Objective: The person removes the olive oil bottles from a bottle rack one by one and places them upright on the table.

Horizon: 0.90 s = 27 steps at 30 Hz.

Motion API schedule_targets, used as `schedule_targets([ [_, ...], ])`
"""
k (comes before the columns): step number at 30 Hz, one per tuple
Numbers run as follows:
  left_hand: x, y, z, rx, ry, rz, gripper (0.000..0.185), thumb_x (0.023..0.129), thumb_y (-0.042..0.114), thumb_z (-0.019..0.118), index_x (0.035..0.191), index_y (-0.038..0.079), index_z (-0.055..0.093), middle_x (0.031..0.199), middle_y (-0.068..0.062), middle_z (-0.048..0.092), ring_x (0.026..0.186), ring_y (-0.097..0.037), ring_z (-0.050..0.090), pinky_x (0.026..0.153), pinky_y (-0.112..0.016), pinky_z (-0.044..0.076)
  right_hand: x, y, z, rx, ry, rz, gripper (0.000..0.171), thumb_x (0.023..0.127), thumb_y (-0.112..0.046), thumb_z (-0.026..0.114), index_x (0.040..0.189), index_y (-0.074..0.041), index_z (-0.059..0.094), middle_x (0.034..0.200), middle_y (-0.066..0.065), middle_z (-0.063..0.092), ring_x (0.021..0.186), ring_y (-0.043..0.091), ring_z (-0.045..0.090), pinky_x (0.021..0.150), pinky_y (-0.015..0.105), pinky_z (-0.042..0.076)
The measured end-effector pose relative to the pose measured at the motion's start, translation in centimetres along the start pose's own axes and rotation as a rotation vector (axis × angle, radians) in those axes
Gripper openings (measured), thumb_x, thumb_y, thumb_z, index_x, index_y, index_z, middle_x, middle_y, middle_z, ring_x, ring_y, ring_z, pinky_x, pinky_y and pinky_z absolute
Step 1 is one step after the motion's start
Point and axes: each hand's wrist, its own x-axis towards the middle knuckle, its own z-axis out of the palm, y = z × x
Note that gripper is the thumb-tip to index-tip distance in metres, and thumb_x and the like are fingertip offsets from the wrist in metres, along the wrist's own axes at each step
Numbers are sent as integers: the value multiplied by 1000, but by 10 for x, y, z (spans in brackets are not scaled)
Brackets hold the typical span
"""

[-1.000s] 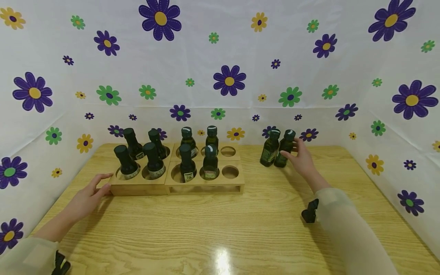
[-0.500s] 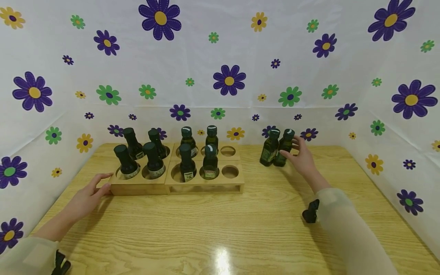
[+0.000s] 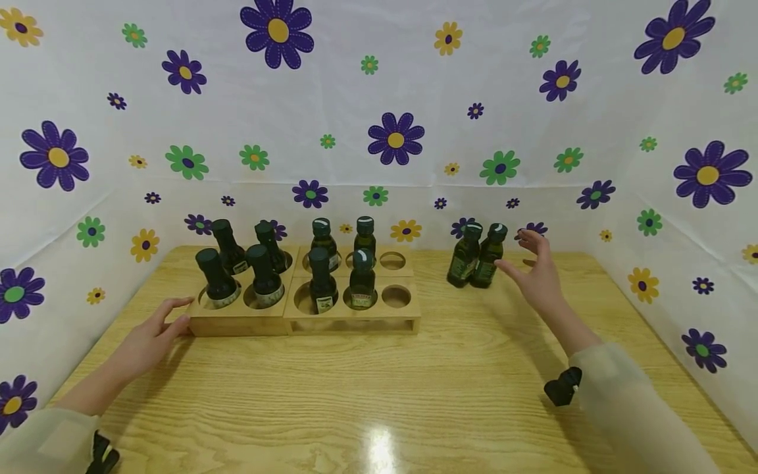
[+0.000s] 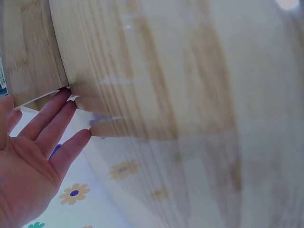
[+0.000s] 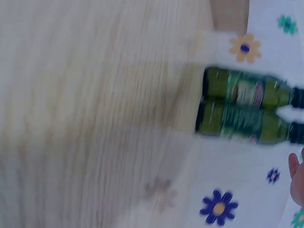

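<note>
My left hand (image 3: 148, 339) rests its fingertips against the left end of a wooden bottle rack (image 3: 243, 326), fingers extended, as the left wrist view also shows. To the right of the rack, two green glass bottles with dark caps stand side by side on the table, a left bottle (image 3: 464, 257) and a right bottle (image 3: 489, 258). Both show upright with labels in the right wrist view, where the nearer one (image 5: 242, 122) touches its neighbour. My right hand (image 3: 537, 273) is just right of them, thumb and fingers spread apart and holding nothing.
Several dark-capped bottles (image 3: 268, 283) stand in the rack's round holes. At its right end are two vacant holes, one in front (image 3: 397, 296) and one behind. A white flowered cloth (image 3: 438, 151) encloses the wooden table (image 3: 331, 395) at the back and sides.
My right hand has let go of the right bottle and drawn back to the right. Both bottles stay standing where they were. The left hand has kept its place on the rack.
</note>
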Motion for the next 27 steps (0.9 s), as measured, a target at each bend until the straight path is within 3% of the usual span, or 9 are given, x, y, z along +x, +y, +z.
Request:
schedule_targets([
  [4, -1, -1, 0, 4, 1, -3, 53, 107, 38, 30, 150, 6, 26, 124, -38, 54, 111, -59, 49, 76, -58, 43, -13, -29, 8, 54, -24, -73, 67, 88, 1, 70, 143, 4, 30, 139, 24, 39, 129, 39, 39, 97, 49, 36],
  [9, -1, -1, 0, 1, 2, -1, 53, 107, 38, 30, 149, 6, 27, 123, -37, 55, 112, -59, 50, 77, -59, 43, -30, -67, 30, 131, -150, -125, 63, 87, 9, 67, 139, 10, 31, 138, 30, 38, 125, 44, 40, 95, 53, 35],
  [16, 0, 0, 0, -2, 9, 8, 52, 107, 37, 30, 149, 6, 27, 123, -37, 55, 111, -58, 51, 77, -59, 43, -30, -64, 84, 204, -290, -177, 67, 87, 0, 72, 141, -2, 34, 141, 19, 43, 126, 36, 44, 98, 56, 36],
  [27, 1, -3, 1, -19, 1, -4, 54, 107, 40, 30, 151, 8, 25, 124, -37, 54, 114, -58, 49, 80, -62, 42, -22, -88, 145, 279, -462, -182, 71, 88, -7, 73, 145, -5, 30, 143, 18, 43, 128, 34, 45, 101, 53, 35],
])
